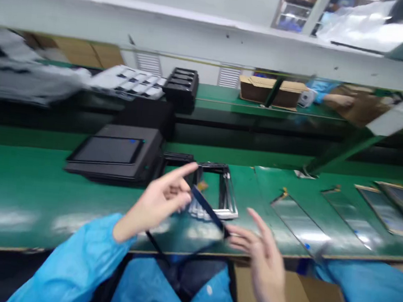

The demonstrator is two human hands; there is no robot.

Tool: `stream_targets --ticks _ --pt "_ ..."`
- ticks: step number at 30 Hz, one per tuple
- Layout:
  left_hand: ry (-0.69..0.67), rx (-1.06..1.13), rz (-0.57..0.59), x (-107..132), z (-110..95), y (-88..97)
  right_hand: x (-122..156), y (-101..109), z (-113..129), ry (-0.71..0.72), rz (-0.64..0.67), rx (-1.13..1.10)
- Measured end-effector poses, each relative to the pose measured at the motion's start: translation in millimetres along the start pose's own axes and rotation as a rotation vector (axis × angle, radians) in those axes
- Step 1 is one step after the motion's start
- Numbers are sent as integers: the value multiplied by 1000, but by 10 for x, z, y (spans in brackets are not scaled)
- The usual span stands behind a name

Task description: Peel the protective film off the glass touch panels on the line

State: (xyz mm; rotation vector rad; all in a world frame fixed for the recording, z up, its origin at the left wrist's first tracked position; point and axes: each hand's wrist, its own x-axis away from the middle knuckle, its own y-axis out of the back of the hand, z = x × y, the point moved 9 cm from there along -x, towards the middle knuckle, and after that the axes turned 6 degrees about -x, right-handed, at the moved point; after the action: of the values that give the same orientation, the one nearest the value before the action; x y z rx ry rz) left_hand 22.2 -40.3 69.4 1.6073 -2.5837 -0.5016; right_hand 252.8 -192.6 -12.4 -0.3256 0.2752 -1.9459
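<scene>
A thin black rectangular frame (208, 208) is held tilted above the near part of the green bench, over my lap. My left hand (158, 201) pinches its upper left corner between thumb and curled fingers, with the index finger stretched out. On the other side, my right hand (261, 251) grips the frame's right corner with thumb and fingertips, its index finger raised. Motion blurs the frame's lower bars. Just behind my hands lies a stack of black and silvery frames (230, 197) on the bench.
A flat screen (106, 150) rests on dark cases (145, 140) at left. Several glass panels (298, 221) lie to the right, near a green post (341, 151). An open cardboard box (297, 300) stands below the bench edge. Another person's blue sleeve (370, 293) shows at right.
</scene>
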Motion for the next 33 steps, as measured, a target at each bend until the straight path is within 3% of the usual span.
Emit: stream_targets --ticks 3,5,8,10,12,16,20,22,25,27,30,33 --pt "82 59 -485 -124 223 1306 -61 629 -128 -16 -320 50" --pt "182 43 -629 -189 402 2029 -71 897 -240 -39 -404 73" --pt "254 13 -708 -345 613 2749 -43 1057 -389 -81 -409 105" --pt "284 -27 -756 -455 742 3010 -24 1057 -477 -107 -376 122" --pt "312 -88 -778 -575 856 3127 -22 1031 -538 -110 -359 127" --pt "369 -264 -766 -795 1009 3182 -66 970 -575 -90 -368 139" --pt "405 -531 -780 -789 1000 3276 -135 1030 -529 -137 -306 222" --pt "433 -672 -763 -681 986 3300 -158 1278 -382 -93 -348 374" --pt "485 -824 -682 -473 1016 3233 -218 1894 -101 -22 -549 764" --pt "493 -884 -611 -373 1026 3130 -384 2233 17 32 -597 1041" --pt "459 -953 -520 -356 942 2963 -763 2426 33 242 -459 1335" --pt "399 -1051 -468 -480 765 2757 -965 2549 -152 262 -376 1391"
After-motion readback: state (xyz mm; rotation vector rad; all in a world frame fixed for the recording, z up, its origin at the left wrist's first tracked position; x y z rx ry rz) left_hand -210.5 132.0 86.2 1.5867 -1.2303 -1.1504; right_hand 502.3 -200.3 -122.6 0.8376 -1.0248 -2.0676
